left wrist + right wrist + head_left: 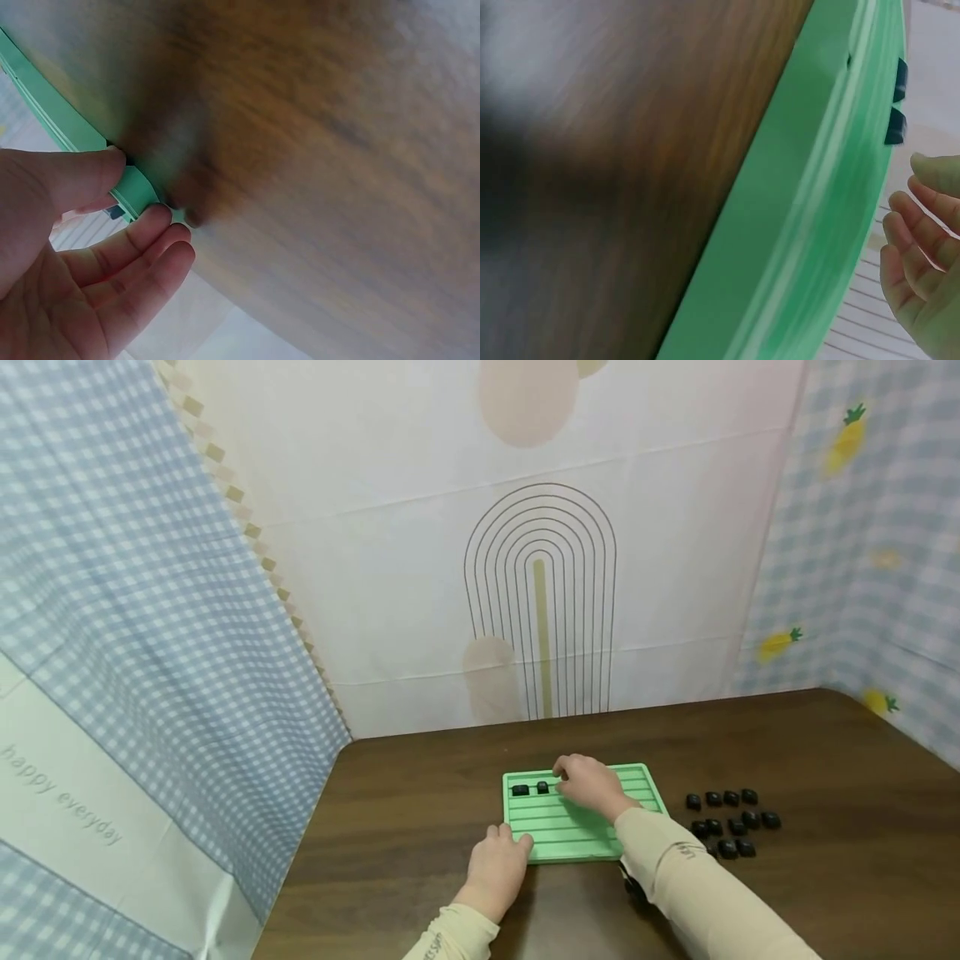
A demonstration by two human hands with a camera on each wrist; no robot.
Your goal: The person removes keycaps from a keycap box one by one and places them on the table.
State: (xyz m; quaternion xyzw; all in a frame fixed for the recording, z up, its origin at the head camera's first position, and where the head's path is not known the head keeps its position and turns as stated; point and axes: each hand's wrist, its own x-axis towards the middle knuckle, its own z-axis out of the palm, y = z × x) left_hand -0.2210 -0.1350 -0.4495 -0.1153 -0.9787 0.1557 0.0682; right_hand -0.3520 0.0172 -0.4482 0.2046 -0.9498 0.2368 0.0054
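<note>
A light green ridged tray [555,831] lies on the brown table. Two black keycaps [520,790] sit side by side in its far left row, the left one wider. My left hand [498,867] grips the near left corner of the tray; in the left wrist view the thumb and fingers [154,217] are on either side of that corner. Above the tray's far row, just right of the keycaps, hovers my right hand [590,785]. Its fingers are loosely bent, and the right wrist view shows nothing between the thumb and fingers [906,247].
Several loose black keycaps [737,827] lie grouped on the table [405,810], right of the tray. My right forearm reaches across between them and the tray's near right corner. A patterned cloth [405,610] hangs behind the table's far edge.
</note>
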